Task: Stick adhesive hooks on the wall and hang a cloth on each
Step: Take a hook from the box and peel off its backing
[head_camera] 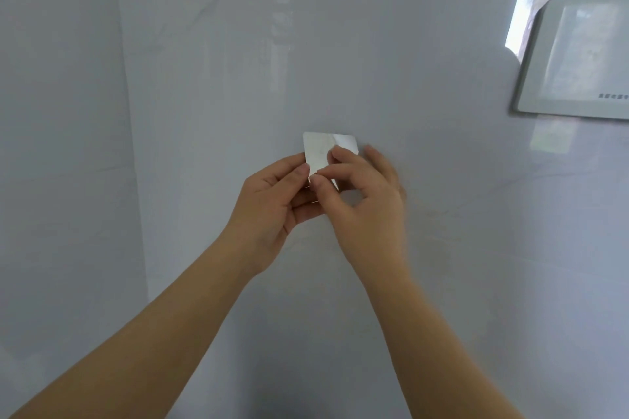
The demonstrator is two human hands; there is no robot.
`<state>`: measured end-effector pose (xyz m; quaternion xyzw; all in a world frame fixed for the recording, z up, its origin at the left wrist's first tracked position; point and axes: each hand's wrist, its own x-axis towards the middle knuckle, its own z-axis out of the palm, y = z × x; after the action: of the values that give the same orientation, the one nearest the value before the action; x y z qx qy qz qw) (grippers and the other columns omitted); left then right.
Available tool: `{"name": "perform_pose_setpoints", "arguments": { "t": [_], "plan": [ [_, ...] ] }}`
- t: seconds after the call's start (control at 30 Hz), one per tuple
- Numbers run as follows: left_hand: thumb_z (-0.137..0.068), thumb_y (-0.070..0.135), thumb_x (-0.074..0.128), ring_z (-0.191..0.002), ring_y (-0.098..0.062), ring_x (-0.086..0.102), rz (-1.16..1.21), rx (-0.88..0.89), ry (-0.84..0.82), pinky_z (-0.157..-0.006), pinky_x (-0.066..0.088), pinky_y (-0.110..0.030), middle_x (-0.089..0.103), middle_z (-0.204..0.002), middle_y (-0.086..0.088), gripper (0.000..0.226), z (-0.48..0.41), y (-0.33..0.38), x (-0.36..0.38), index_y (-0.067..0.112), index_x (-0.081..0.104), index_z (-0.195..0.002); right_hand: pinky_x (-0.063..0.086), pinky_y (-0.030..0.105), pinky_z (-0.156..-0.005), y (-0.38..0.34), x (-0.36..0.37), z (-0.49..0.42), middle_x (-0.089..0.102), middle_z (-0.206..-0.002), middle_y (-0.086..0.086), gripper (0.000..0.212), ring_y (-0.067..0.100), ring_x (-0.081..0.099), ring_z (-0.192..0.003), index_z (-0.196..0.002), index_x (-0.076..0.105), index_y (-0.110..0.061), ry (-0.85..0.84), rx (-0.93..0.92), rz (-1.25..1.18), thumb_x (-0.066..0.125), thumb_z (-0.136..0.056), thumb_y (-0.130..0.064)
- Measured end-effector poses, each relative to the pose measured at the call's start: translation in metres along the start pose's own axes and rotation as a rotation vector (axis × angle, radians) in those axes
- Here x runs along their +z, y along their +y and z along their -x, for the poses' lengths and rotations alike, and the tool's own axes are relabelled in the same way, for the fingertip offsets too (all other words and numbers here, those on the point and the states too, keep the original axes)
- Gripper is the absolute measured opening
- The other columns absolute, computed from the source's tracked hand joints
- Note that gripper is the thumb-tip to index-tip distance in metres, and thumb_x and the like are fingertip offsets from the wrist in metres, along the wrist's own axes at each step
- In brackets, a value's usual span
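Observation:
A small square adhesive hook pad (321, 151), white and glossy with rounded corners, is held up in front of the pale grey tiled wall (238, 61). My left hand (272, 207) pinches its lower left edge. My right hand (360, 201) grips it from the right, thumb and forefinger closed at its lower middle. The pad's lower half is hidden by my fingers. Whether the pad touches the wall cannot be told. No cloth is in view.
A white rectangular panel (571, 61) with a small line of print is fixed to the wall at the upper right. A vertical tile joint or corner (131, 133) runs down the left side. The wall reflects a window.

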<state>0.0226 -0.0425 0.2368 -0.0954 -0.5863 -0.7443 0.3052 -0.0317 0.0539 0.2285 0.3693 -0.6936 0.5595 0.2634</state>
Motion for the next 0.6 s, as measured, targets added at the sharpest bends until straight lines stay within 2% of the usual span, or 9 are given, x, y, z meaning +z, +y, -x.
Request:
{"name": "perform_pose_setpoints", "arguments": {
  "t": [0.07, 0.17, 0.27, 0.37, 0.47, 0.53, 0.6],
  "plan": [
    [-0.098, 0.007, 0.037, -0.082, -0.016, 0.071, 0.012, -0.004, 0.004, -0.07, 0.058, -0.026, 0.074, -0.093, -0.003, 0.029, -0.001, 0.0, 0.0, 0.011, 0.065, -0.105, 0.019, 0.019, -0.103, 0.003, 0.005, -0.001, 0.068, -0.111, -0.012, 0.016, 0.004, 0.039, -0.125, -0.081, 0.072, -0.022, 0.104, -0.152, 0.112, 0.062, -0.081, -0.034],
    [-0.098, 0.007, 0.038, -0.082, -0.015, 0.07, 0.016, -0.006, 0.016, -0.068, 0.057, -0.024, 0.074, -0.092, -0.004, 0.029, -0.001, 0.0, 0.0, 0.01, 0.065, -0.104, 0.033, 0.025, -0.092, 0.012, 0.011, -0.003, 0.074, -0.096, -0.003, 0.024, 0.019, 0.064, -0.103, -0.078, 0.074, -0.016, 0.228, -0.405, 0.286, 0.054, -0.082, -0.03],
    [-0.097, 0.006, 0.039, -0.079, -0.012, 0.07, 0.013, -0.008, 0.009, -0.066, 0.056, -0.022, 0.074, -0.09, -0.002, 0.028, -0.001, 0.001, -0.001, 0.01, 0.066, -0.103, 0.04, 0.028, -0.087, 0.014, 0.012, -0.002, 0.075, -0.093, 0.001, 0.023, 0.021, 0.069, -0.094, -0.077, 0.073, -0.011, 0.243, -0.514, 0.358, 0.053, -0.084, -0.021],
    [-0.095, 0.005, 0.041, -0.074, -0.01, 0.069, 0.017, -0.007, -0.014, -0.064, 0.056, -0.022, 0.074, -0.085, -0.001, 0.027, 0.001, 0.001, -0.002, 0.009, 0.066, -0.101, 0.041, 0.028, -0.085, 0.013, 0.012, -0.001, 0.074, -0.093, 0.002, 0.024, 0.022, 0.069, -0.093, -0.078, 0.071, -0.009, 0.208, -0.484, 0.332, 0.05, -0.086, -0.019],
    [-0.094, 0.003, 0.042, -0.08, -0.013, 0.071, -0.01, 0.012, -0.037, -0.067, 0.056, -0.022, 0.074, -0.09, -0.002, 0.026, 0.002, 0.001, -0.003, 0.01, 0.066, -0.103, 0.047, 0.027, -0.081, 0.01, 0.012, -0.001, 0.073, -0.094, 0.001, 0.028, 0.015, 0.064, -0.093, -0.083, 0.07, -0.008, 0.165, -0.369, 0.241, 0.046, -0.087, -0.022],
    [-0.093, 0.003, 0.043, -0.081, -0.014, 0.071, -0.016, 0.017, -0.038, -0.068, 0.056, -0.023, 0.074, -0.089, -0.002, 0.026, 0.003, 0.001, -0.003, 0.011, 0.066, -0.103, 0.043, 0.023, -0.078, 0.007, 0.011, -0.001, 0.072, -0.093, 0.003, 0.026, 0.008, 0.054, -0.092, -0.087, 0.07, -0.007, 0.143, -0.297, 0.169, 0.048, -0.088, -0.022],
    [-0.093, 0.003, 0.044, -0.082, -0.015, 0.071, -0.018, 0.015, -0.034, -0.07, 0.056, -0.024, 0.074, -0.09, -0.003, 0.026, 0.003, 0.001, -0.003, 0.011, 0.066, -0.103, 0.039, 0.022, -0.077, 0.005, 0.01, -0.002, 0.072, -0.092, 0.004, 0.021, 0.009, 0.049, -0.092, -0.089, 0.07, -0.006, 0.12, -0.248, 0.121, 0.052, -0.087, -0.017]
  ]
}}
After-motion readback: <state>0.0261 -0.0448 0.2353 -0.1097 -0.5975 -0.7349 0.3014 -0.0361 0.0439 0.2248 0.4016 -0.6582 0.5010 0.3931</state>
